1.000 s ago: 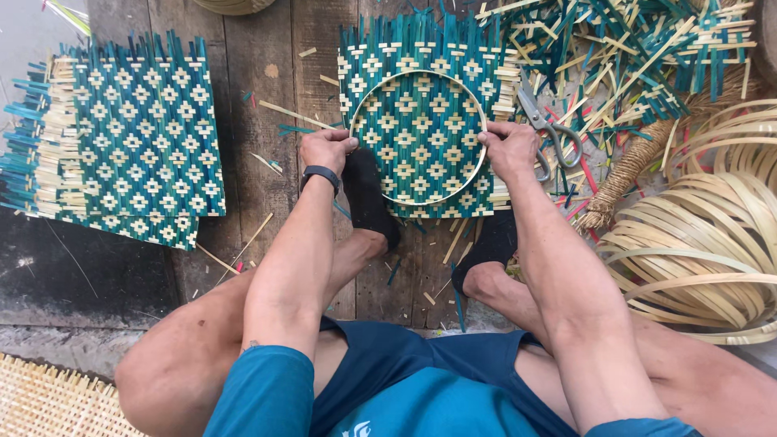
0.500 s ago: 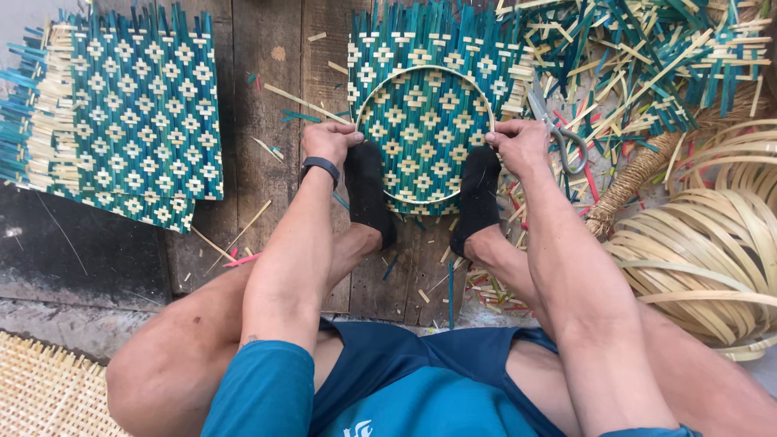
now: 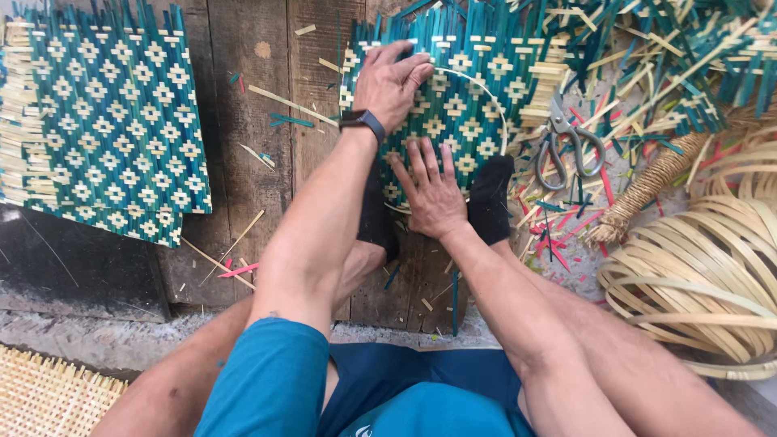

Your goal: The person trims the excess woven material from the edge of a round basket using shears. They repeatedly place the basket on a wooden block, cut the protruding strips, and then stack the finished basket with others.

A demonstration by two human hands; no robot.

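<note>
Both hands [image 3: 413, 133] now flat on mat [image 3: 461, 105]

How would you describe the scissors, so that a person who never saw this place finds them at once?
Start at the green and cream woven mat that both hands press on the wooden floor. Look just to its right, at the edge of the heap of loose green strips. The scissors lie there, the only grey metal thing among the strips, with two oval handle loops.

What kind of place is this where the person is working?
Probably a bamboo-weaving workshop floor: a teal woven mat under both hands, a stack of finished mats, coiled bamboo strips, and scissors among offcuts on wooden planks.
</note>
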